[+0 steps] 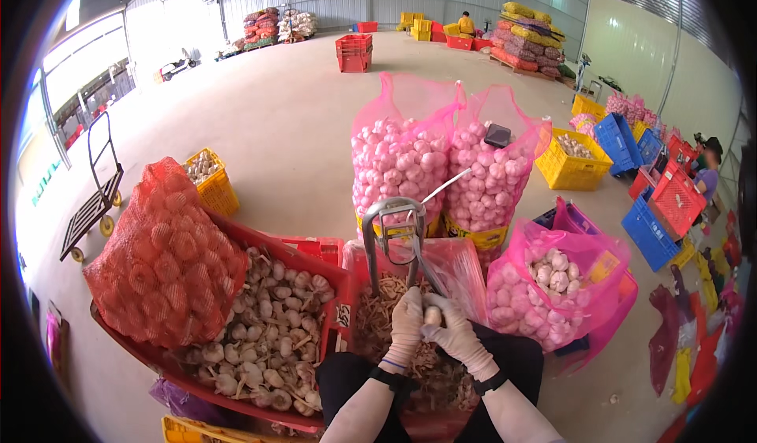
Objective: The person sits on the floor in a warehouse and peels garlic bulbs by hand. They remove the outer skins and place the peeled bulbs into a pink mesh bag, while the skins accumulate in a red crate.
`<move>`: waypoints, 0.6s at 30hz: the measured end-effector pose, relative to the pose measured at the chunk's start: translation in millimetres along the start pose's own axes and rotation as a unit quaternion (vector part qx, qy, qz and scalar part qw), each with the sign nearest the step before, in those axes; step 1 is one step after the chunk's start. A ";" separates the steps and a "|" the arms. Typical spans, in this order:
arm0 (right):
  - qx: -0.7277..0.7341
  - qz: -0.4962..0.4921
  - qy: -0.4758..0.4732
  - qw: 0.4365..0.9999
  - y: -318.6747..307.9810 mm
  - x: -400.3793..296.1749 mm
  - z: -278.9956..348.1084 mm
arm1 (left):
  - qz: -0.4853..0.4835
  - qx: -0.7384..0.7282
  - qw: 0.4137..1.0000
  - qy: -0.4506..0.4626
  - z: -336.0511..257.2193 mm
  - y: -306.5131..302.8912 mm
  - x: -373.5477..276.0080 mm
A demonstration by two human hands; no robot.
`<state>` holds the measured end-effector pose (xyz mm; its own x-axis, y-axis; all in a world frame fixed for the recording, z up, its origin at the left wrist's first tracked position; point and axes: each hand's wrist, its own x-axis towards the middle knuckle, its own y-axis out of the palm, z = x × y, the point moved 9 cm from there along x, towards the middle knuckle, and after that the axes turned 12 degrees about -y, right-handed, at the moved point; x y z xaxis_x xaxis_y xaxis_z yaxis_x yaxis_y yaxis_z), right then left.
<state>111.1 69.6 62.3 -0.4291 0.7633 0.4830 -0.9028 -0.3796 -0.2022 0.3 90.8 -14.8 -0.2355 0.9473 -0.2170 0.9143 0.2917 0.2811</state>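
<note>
My right hand, in a pale glove, has its fingers around a garlic bulb. Gloved as well, my left hand is against the bulb's left side; its fingertips are hidden. Just beyond both hands stands a bent metal frame tool with a grey bar slanting down toward my hands. Dry garlic stems and skins fill the red crate between my knees. To the left, untrimmed garlic bulbs lie in a red crate. At right, a pink mesh bag holds whitish bulbs.
A full red mesh sack rests on the left crate. Two filled pink mesh bags stand ahead, a dark device on one. Yellow crates hold garlic. A platform trolley stands left; a person is among crates at right.
</note>
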 end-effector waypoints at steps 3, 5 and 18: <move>0.038 0.020 0.107 0.993 6.9 -7.9 -26.2 | -0.016 -0.112 0.993 -0.045 -4.0 1.1 -7.2; 0.043 -0.068 0.101 0.992 4.2 -14.6 -40.9 | -0.029 -0.098 0.994 -0.025 -9.1 -0.5 -6.6; 0.202 -0.377 0.140 0.893 -38.8 -5.3 -76.9 | 0.211 -0.078 0.972 -0.063 -4.7 50.1 -39.6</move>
<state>146.2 120.5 2.1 0.2557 0.9607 0.1084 -0.8780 0.1838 0.4420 53.8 68.5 12.2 0.2009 0.9663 -0.1609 0.8572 -0.0938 0.5064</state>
